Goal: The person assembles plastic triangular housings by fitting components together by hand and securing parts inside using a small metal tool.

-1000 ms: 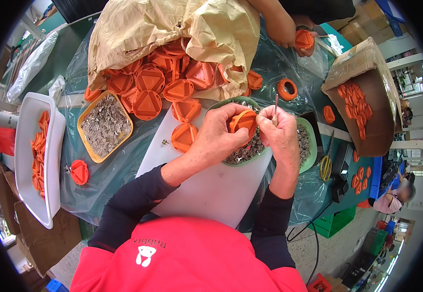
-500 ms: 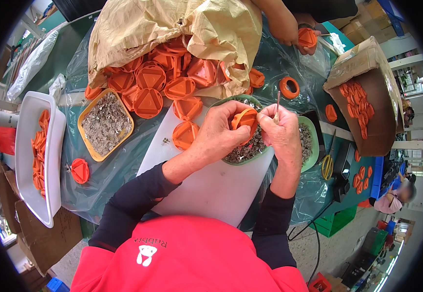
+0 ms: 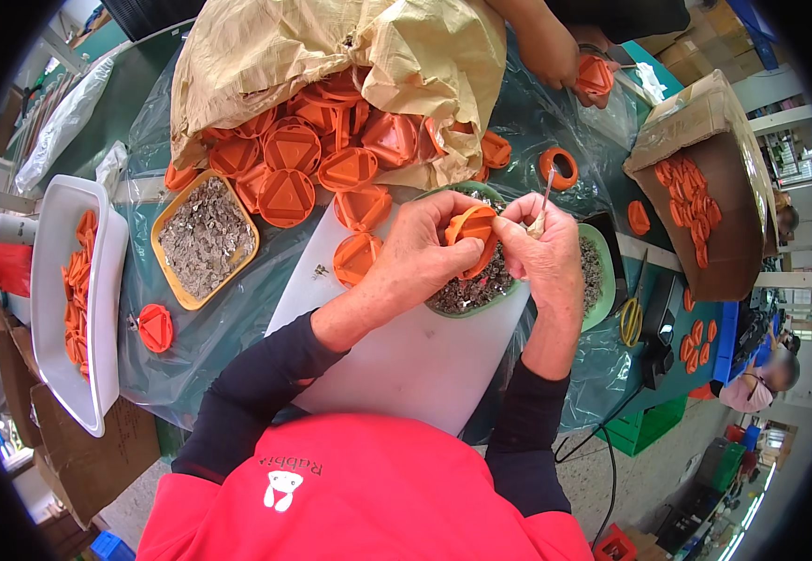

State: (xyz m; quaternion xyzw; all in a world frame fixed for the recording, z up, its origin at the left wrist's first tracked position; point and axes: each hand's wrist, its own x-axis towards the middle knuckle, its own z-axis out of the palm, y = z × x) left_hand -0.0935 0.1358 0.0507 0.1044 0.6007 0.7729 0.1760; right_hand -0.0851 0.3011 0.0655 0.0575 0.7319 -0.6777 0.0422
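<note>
My left hand (image 3: 424,248) pinches a round orange plastic part (image 3: 471,229) between thumb and fingers, its ribbed rim showing. Against the part's right side, the thumb and fingers of my right hand (image 3: 551,257) are closed; they also hold a thin metal pick (image 3: 548,190) with a pale wrapped grip, its shaft sticking up and away from me. Whether a small piece is in the right fingertips, I cannot tell. Below both hands is a green bowl (image 3: 510,291) of small metal bits, partly hidden. Two orange parts lie left of my left hand on a white board (image 3: 387,374).
Beyond my hands, a beige woven sack (image 3: 434,65) spills orange parts. A yellow tray (image 3: 188,301) of clear-grey bits and a white tub (image 3: 107,309) stand left. Right are another green bowl (image 3: 606,304), scissors (image 3: 630,323) and a cardboard box (image 3: 733,234). A co-worker's hand (image 3: 551,56) is at the far side.
My right hand has shifted slightly right, and the pick leans further right. The orange part stays in my left hand. The co-worker's hands and orange part have moved a little.
</note>
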